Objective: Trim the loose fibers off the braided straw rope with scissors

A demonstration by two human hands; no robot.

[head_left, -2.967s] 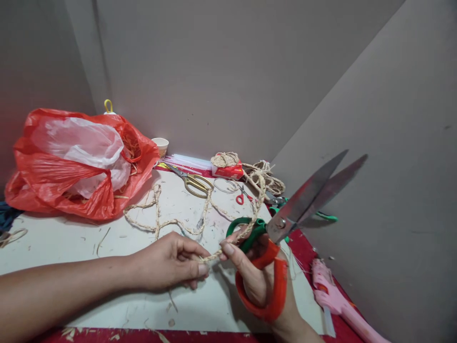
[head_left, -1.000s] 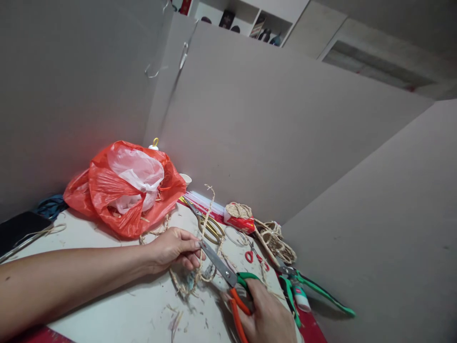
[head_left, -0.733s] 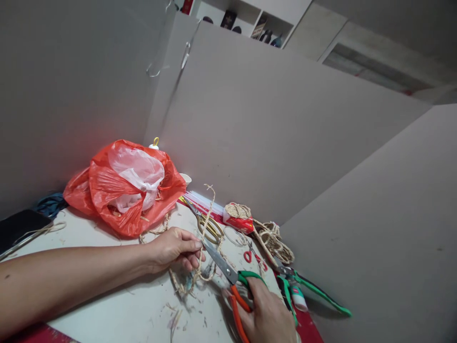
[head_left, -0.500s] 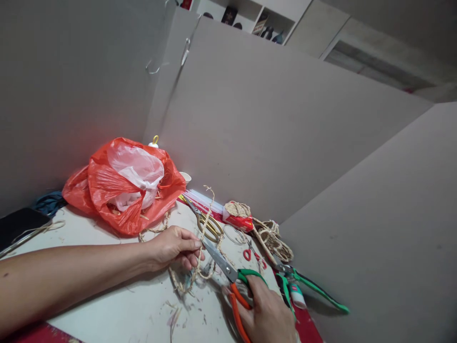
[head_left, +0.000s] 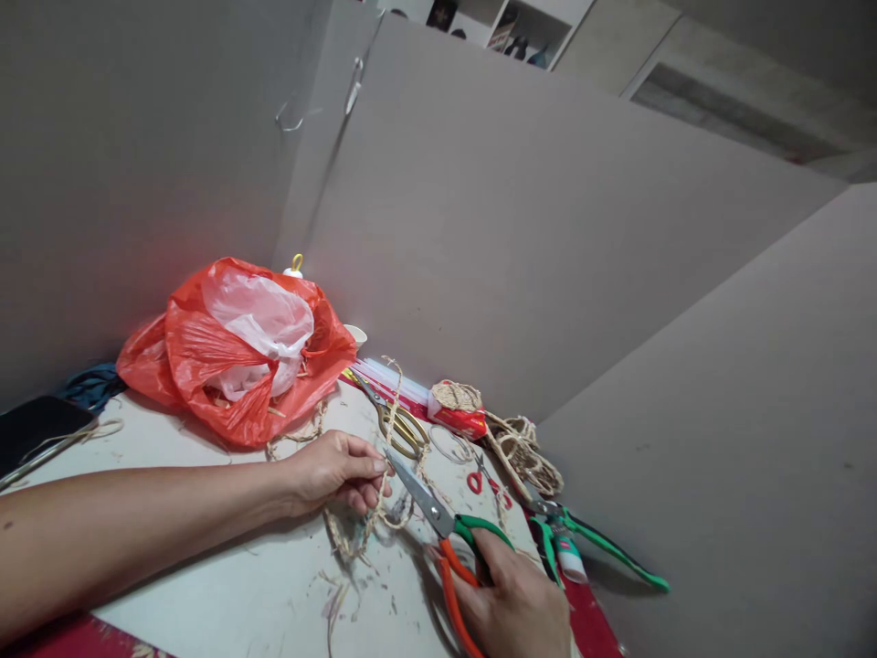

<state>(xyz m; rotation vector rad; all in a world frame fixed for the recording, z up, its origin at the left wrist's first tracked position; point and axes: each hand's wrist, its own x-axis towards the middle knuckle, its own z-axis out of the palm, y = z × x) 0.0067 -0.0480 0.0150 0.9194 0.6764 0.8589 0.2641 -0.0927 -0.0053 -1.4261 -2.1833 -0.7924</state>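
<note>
Between the thumb and fingers of my left hand point(head_left: 343, 471) is a braided straw cord point(head_left: 393, 411); one frayed end sticks up above the hand and the rest loops down onto the table. My right hand point(head_left: 517, 594) grips scissors point(head_left: 428, 503) with one green and one orange handle. Their blades look closed or nearly so, and the tips meet the cord right beside my left thumb. Whether the tips touch the thumb I cannot tell. Straw scraps point(head_left: 335, 603) lie below on the white tabletop point(head_left: 226, 567).
A red plastic bag point(head_left: 233, 366) stands at the back left, near a black phone-like slab point(head_left: 41, 434). Behind the cord lie gold-handled scissors point(head_left: 404, 434). To the right are small red scissors point(head_left: 475, 482), woven straw pieces point(head_left: 524, 457) and green-handled pliers point(head_left: 617, 553). Grey partitions point(head_left: 548, 210) enclose the table.
Both hands, the cord and the scissors keep nearly the same pose. The cord's upper end leans slightly further left, and the whole view has shifted a little.
</note>
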